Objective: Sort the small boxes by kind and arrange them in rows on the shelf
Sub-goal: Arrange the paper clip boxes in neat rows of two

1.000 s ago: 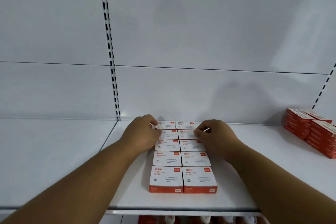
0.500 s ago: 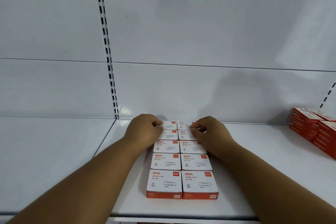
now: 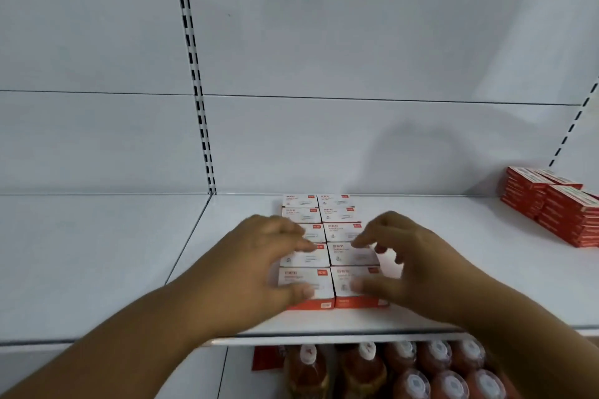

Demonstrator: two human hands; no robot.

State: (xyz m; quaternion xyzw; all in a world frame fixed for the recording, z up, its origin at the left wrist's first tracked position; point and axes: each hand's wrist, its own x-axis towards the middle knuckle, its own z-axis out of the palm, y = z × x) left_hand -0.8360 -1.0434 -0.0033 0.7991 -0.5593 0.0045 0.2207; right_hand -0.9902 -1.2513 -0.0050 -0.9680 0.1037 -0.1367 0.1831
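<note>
- While I look down at the shelf (image 3: 453,269), bottles (image 3: 411,376) with white caps sit on the level below, nearest to me, under its front edge.
- My left hand (image 3: 259,266) is over the left side of the white-and-red paper-clip boxes (image 3: 330,230); fingers loosely bent and spread, thumb tip over the front-left box (image 3: 308,285). Blurred, so I cannot tell if it touches; it grips nothing.
- My right hand (image 3: 411,262) mirrors it on the right side: fingers apart and bent, thumb across the front-right box (image 3: 359,288), fingertips over the next box back. Also blurred; nothing clamped in it, contact unclear.
- The boxes lie flat in two columns, side by side and touching, five rows running from near the front edge back to the rear panel (image 3: 356,146). Front faces are red, tops white with red print.
- Far right, well apart from that block, stacks of red boxes (image 3: 557,207) sit near the back of the same shelf.
- A slotted upright (image 3: 194,74) runs up the rear panel to the left of the block; a second one shows at the far right edge.
</note>
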